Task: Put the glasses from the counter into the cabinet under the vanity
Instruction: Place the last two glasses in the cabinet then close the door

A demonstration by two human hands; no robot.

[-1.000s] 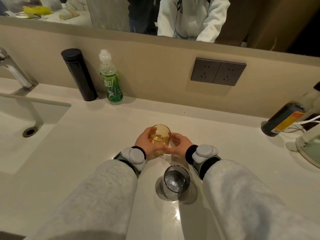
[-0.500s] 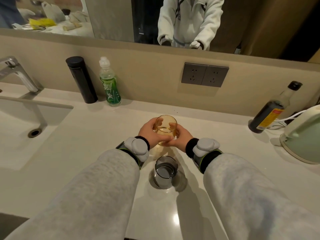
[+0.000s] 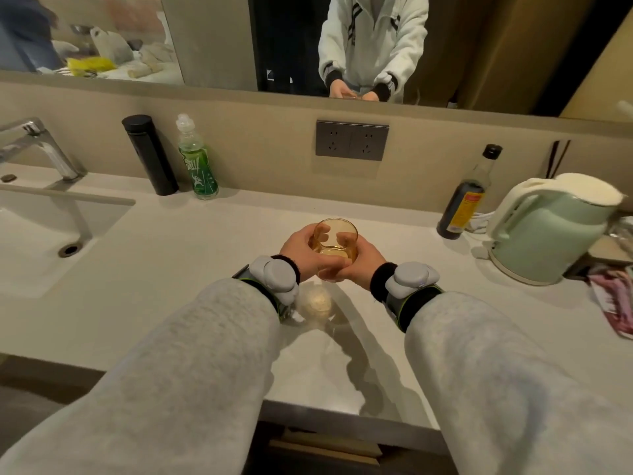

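While both hands, left hand (image 3: 301, 248) and right hand (image 3: 363, 260), clasp the amber glass tumbler (image 3: 335, 242), it has risen off the white counter (image 3: 178, 269); the clear glass now sits hidden behind the wrists.

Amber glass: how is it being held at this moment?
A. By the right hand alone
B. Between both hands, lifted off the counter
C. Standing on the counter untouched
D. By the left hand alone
B: the amber glass sits clasped between the left hand and the right hand, fingers wrapped on both sides, raised above the white counter.
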